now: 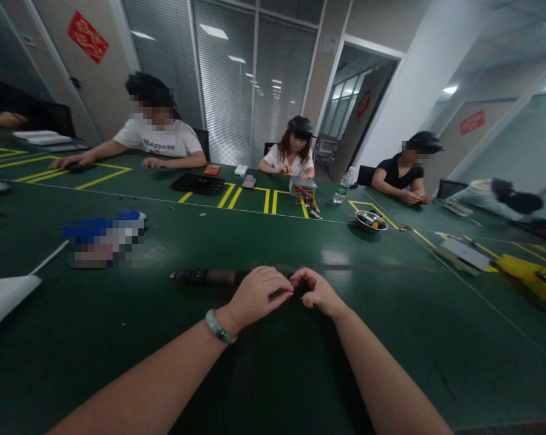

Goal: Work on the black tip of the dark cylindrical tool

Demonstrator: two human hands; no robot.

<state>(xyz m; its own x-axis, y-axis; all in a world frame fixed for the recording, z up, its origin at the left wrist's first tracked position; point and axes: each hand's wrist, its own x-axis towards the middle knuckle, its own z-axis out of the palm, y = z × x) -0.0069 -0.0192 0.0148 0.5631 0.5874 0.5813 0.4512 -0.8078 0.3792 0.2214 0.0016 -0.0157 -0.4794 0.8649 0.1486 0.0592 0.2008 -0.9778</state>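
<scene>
A long, dark, rod-shaped object [221, 277] lies crosswise on the green table in front of me. It has a brown middle section, black ridges and a small pale tip at its left end. My left hand [261, 295] covers its right part, wrist ringed by a green bangle [221, 326], thumb and fingers drawn together. Close beside it, fingertips almost meeting the left ones, my right hand [320, 294] curls its fingers around a small dark area. What either hand grips there is hidden by the fingers.
Co-workers sit across the green table [436, 326]. Beyond my hands are a metal bowl [371, 222] of small parts, a water bottle [344, 186], a metal box with coloured wires [302, 186] and a black tray [198, 183]. A blue-and-white packet [104, 235] lies left, a yellow bag [529, 279] right.
</scene>
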